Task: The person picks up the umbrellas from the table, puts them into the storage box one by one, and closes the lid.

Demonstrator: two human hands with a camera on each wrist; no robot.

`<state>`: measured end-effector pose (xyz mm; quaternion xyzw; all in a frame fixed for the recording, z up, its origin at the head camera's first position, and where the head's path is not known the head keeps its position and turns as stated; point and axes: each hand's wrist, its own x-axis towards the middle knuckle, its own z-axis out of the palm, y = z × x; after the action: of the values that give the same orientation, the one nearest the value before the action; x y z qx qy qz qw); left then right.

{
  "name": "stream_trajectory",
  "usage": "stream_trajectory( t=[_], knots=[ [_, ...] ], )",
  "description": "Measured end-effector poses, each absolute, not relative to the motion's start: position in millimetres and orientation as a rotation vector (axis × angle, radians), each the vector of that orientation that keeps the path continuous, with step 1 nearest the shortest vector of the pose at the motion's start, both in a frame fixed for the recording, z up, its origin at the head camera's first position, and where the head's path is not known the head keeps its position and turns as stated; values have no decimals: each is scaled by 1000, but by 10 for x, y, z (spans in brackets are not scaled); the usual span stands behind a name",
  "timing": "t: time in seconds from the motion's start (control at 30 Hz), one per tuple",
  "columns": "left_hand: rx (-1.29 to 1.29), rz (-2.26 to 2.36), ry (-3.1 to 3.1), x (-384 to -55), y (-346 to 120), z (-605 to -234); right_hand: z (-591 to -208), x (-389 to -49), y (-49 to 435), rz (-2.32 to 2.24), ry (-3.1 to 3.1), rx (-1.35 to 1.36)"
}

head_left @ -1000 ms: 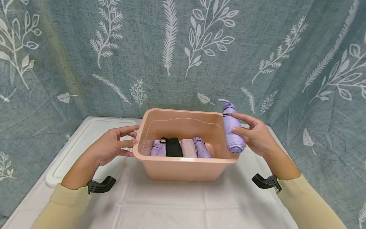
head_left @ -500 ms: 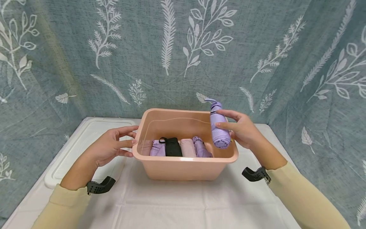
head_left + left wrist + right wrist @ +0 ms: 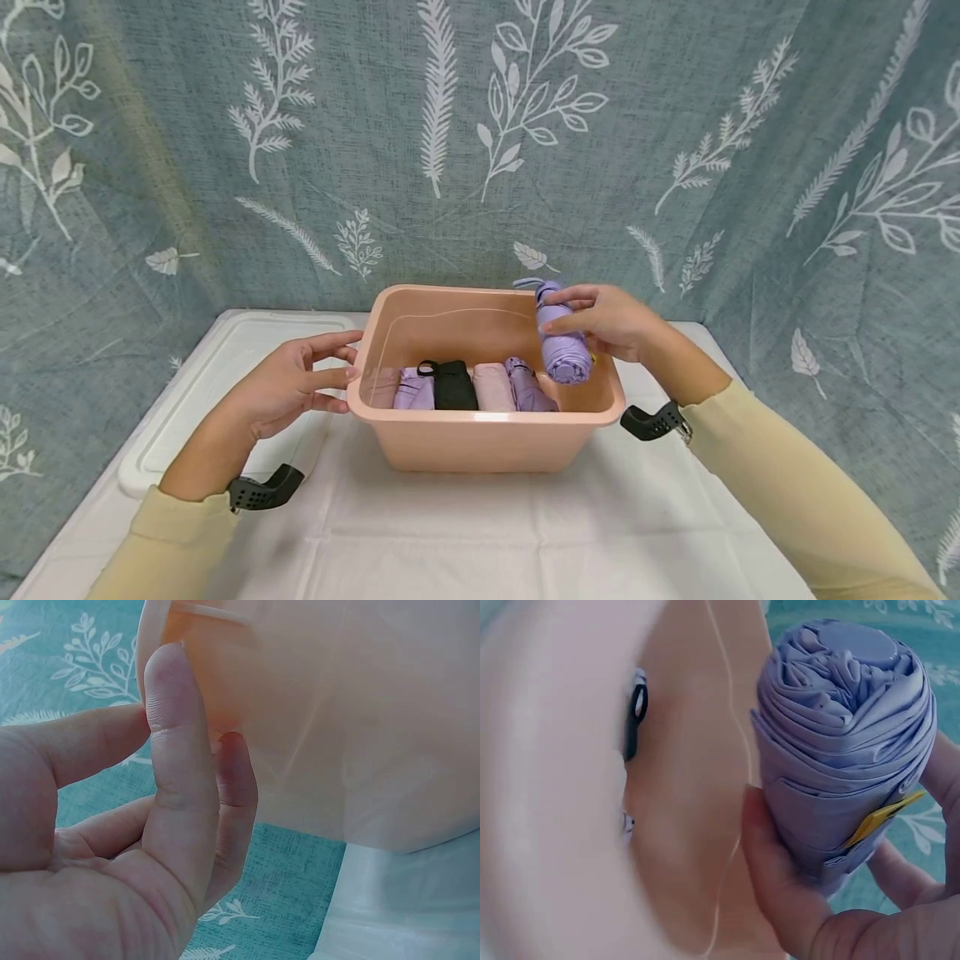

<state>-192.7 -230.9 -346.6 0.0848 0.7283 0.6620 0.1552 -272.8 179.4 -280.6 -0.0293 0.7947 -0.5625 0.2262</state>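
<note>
A peach plastic storage bin (image 3: 480, 442) stands on the white cloth. At its left end my left hand (image 3: 292, 383) lightly holds the rim, with the thumb at the rim and a bent finger under it in the left wrist view. My right hand (image 3: 618, 325) grips a rolled lilac folding umbrella (image 3: 562, 346) above the bin's right part. The umbrella is tilted, its strap end away from me; a yellow tag (image 3: 877, 821) shows on it. Inside the bin lie a lilac umbrella (image 3: 415, 389), a black one (image 3: 454, 386), a pink one (image 3: 494, 388) and a darker lilac one (image 3: 529, 386).
A white lid (image 3: 232, 375) lies flat left of the bin, partly behind my left arm. The white cloth (image 3: 450, 533) covers the table in front. A blue-green leaf-patterned curtain (image 3: 375, 150) hangs close behind and at both sides.
My right hand has carried the lilac umbrella left and slightly lower, from the bin's right rim to over its inside. My left hand has stayed at the rim.
</note>
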Motion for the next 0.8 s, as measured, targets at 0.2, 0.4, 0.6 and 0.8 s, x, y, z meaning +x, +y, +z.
stream_trajectory(
  t=[0.2,0.4,0.6,0.8],
  knots=[
    [229,1894,2090,-1923,-2289,-3455,-2748,-2778,1685,-1420,2203,-96],
    [250,1913,2071,-1916,-2292,-3456,-2748,-2816,1573,-1271,2208,-103],
    [241,1904,2081,-1919,-2286,-3466,-2796,-2876,1512,-1192,2165,-99],
    [254,1904,2082,-1913,-2282,-3457,-2839,-2914,1472,-1153,2154,-102]
  ],
)
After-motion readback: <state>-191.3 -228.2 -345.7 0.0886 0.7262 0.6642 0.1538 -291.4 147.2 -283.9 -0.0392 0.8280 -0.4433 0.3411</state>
